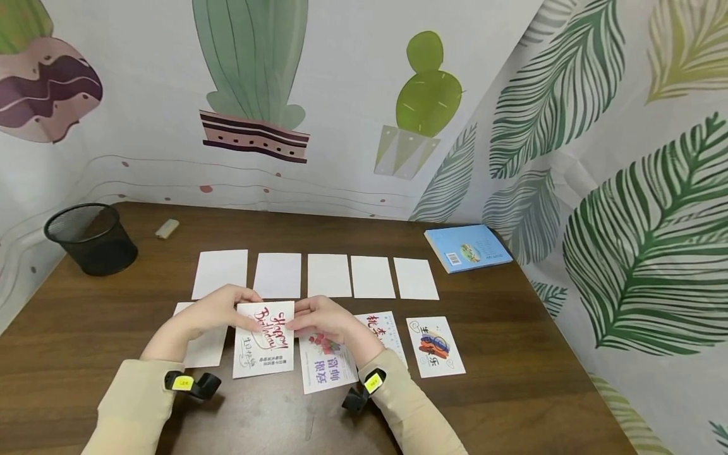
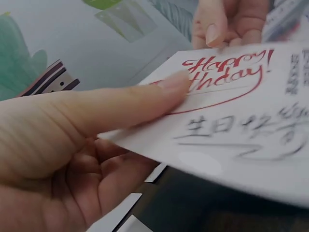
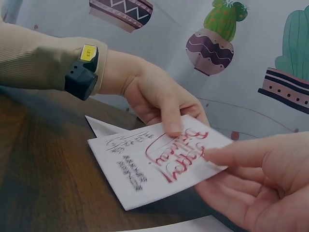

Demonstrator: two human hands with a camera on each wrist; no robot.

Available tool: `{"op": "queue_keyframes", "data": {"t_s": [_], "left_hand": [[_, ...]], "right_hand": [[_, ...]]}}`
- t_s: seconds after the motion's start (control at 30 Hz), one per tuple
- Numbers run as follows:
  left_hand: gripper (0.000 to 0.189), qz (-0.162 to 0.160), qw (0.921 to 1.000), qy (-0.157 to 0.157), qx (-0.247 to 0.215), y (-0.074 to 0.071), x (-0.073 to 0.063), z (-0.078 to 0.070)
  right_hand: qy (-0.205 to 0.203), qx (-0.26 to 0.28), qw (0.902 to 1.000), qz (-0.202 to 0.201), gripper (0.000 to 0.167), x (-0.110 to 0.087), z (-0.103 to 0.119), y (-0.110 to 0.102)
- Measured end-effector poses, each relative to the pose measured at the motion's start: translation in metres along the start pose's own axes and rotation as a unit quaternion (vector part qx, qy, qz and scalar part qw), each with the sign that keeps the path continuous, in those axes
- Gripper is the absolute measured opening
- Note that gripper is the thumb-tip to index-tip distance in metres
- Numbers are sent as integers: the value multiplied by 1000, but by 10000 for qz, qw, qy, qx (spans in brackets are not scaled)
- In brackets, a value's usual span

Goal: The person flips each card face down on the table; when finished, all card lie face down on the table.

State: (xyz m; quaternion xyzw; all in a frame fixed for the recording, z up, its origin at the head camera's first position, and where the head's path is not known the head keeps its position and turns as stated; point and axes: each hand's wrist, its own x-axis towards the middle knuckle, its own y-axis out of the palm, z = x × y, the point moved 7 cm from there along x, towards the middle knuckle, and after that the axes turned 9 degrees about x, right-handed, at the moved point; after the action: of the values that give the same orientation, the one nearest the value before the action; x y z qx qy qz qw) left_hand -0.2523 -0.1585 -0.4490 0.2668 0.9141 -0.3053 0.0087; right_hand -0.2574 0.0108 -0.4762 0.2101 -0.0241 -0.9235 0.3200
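A white birthday card (image 1: 263, 360) with red "Happy Birthday!" lettering and black writing is held up over the table in the head view. My left hand (image 1: 220, 311) pinches its left edge, the thumb on the printed face and the fingers underneath. At the opposite edge my right hand (image 3: 263, 179) grips it the same way, thumb over the red letters. Beneath and beside my right hand lies a card with red flowers and purple writing (image 1: 327, 366). A second card with red characters (image 1: 392, 335) is partly covered by the right forearm.
Several blank white cards (image 1: 277, 276) form a row behind the hands; another blank card (image 1: 205, 349) lies under the left wrist. To the right sit a card with a colourful drawing (image 1: 436, 347) and a blue book (image 1: 469, 248). A black mesh pen holder (image 1: 102, 243) and an eraser (image 1: 167, 229) stand back left.
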Motion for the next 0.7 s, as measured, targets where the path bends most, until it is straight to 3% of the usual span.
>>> {"op": "queue_keyframes", "data": {"t_s": [0.27,0.7], "left_hand": [[47,-328,9918,-502,-1129,-10,-4,9],[38,-711,9807,-804,-1631,-10,0,12]], "right_hand": [[-301,237,9991,154,36,-1,7,5],[-684,567,9956,-307,33,0,11,-1]]}}
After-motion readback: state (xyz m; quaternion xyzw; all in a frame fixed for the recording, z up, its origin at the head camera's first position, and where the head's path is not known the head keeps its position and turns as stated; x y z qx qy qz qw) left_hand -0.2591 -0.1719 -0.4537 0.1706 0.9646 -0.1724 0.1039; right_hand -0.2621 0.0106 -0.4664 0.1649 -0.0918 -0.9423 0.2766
